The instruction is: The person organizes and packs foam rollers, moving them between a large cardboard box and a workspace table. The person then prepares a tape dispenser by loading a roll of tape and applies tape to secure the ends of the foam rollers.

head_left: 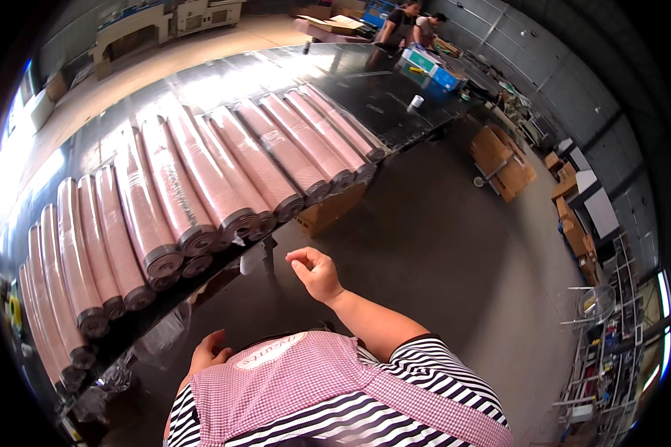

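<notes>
Rolls: pink film-wrapped rolls with dark core ends [201, 186] lie side by side on long black glossy table [395, 112], left to centre frame, ends overhanging for easy grabbing.
Right hand [317, 274]: centre frame, empty, fingers loosely curled, nearest the roll ends.
Left hand [209, 352]: lower left, empty, relaxed by checked apron [291, 372].

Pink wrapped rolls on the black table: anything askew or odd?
Mostly orderly: the pink plastic-wrapped rolls lie side by side on the long black table, ends overhanging its near edge. One small roll sits tucked lower than its neighbours. Nothing spilled.
</notes>
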Tool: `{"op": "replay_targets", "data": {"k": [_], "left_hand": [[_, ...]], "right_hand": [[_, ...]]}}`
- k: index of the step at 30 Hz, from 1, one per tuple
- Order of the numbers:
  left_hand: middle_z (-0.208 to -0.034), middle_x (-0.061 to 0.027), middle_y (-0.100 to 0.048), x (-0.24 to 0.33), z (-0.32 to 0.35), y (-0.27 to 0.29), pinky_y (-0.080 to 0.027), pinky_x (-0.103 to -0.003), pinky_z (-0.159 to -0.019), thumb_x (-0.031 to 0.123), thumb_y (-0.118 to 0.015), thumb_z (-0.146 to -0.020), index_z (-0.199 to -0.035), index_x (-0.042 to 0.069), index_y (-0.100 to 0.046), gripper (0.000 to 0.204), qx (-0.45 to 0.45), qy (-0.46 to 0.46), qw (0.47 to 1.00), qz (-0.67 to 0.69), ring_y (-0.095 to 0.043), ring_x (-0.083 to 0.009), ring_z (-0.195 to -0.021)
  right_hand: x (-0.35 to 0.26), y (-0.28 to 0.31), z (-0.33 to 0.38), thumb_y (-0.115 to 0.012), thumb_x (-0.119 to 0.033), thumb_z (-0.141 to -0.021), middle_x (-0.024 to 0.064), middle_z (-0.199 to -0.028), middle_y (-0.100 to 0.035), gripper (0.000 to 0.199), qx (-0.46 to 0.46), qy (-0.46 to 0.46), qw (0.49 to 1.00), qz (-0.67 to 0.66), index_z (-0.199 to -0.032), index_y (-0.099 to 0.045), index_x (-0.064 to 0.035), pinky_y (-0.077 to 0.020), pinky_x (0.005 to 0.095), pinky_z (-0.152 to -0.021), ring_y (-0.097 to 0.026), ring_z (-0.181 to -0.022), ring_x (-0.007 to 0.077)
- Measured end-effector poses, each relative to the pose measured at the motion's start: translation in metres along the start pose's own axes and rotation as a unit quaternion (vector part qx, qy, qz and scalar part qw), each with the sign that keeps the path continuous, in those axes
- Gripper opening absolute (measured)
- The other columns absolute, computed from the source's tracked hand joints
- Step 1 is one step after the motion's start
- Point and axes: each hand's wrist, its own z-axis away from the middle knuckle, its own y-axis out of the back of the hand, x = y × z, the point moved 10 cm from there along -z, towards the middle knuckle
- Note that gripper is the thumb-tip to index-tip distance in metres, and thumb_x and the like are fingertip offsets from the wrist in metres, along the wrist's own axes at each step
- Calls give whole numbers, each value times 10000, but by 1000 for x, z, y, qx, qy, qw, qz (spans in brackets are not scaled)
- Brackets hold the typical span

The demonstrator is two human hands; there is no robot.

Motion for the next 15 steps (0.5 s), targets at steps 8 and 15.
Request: {"op": "replay_targets", "data": {"k": [8, 15], "left_hand": [[-1174, -177, -636, 143, -137, -169, -550, -350, -808, 162, -714, -861, -1340, 41, -524, 530, -201, -126, 960, -152, -677, -247, -941], [-1364, -175, -515, 320, -205, -406, -490, -379, -1009, 100, -657, -913, -1417, 96, -455, 544, -406, -120, 879, -220, -590, -302, -1171]], "right_hand": [[127, 243, 88, -590, -6, -924, 89, -986, -696, 153, 206, -122, 969, -54, -1065, -642, 15, -527, 261, -860, -661, -917, 132], [223, 450, 173, -594, -35, -923, 97, -970, -700, 173, 346, -263, 900, -42, -1084, -628, 18, -530, 265, -781, -664, -875, 138]]}}
